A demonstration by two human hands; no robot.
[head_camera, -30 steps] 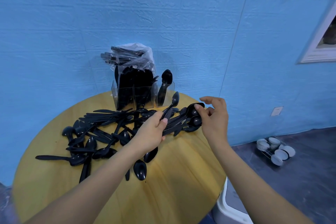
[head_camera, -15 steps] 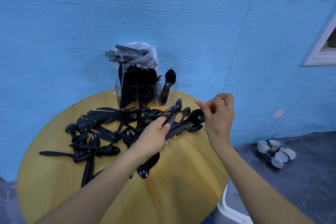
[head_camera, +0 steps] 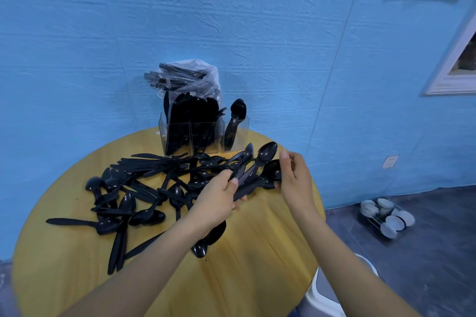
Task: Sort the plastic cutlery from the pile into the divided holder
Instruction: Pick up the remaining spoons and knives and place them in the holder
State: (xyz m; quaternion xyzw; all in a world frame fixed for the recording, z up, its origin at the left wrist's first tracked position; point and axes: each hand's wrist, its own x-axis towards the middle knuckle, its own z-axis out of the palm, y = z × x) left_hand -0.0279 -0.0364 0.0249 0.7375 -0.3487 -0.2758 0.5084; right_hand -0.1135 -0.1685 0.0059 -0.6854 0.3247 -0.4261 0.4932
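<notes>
Leftmost, a loose pile of black plastic cutlery, too tangled to count, sprawls over one round yellow wooden table; behind it one clear three-compartment holder stands at the table's far edge, two compartments packed full, the right one with a few spoons. Centre, the left hand grips a bundle of black spoons by the handles. Right hand pinches that bundle's bowl ends, so both hands meet on it.
</notes>
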